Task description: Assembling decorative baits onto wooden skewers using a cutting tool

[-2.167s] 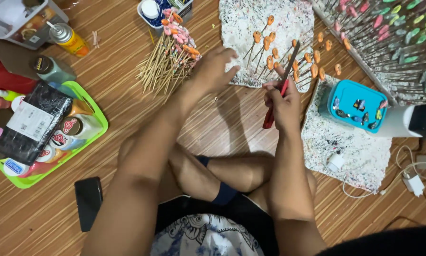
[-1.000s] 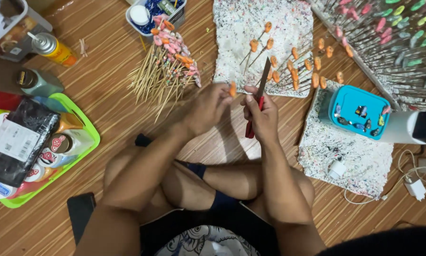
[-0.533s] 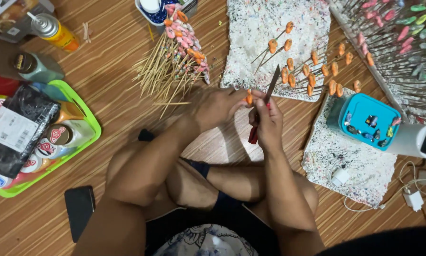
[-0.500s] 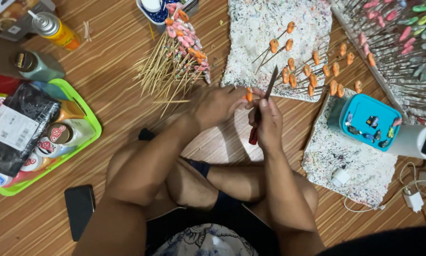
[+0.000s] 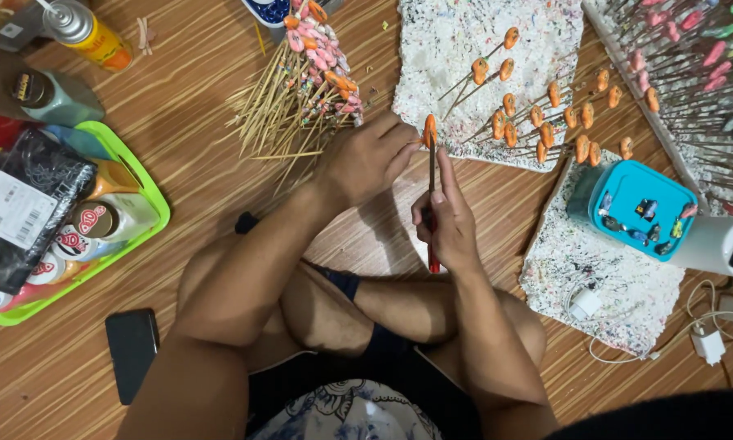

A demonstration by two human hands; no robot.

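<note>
My left hand point(image 5: 366, 159) pinches a small orange oval piece point(image 5: 429, 130) on a thin stick, held above the wooden floor. My right hand point(image 5: 446, 222) grips a thin red-handled brush point(image 5: 432, 208) upright, its tip touching the orange piece. Just beyond both hands lies a paint-speckled white foam board point(image 5: 456, 41) with several orange pieces on sticks point(image 5: 546, 114) stuck into it. A heap of bamboo sticks with pink and orange tips point(image 5: 301, 90) lies to the left of my left hand.
A green tray point(image 5: 150, 220) of paint bottles and a black packet sits at left, with a spray can point(image 5: 89, 33) and bottle point(image 5: 52, 96) behind it. A black phone point(image 5: 132, 352) lies by my knee. At right are a teal box point(image 5: 640, 208), a second foam board point(image 5: 603, 285) and charger cables point(image 5: 709, 342).
My left hand came back from the foam board with an orange piece on a stick. Both hands drew together and the brush tip now meets the piece.
</note>
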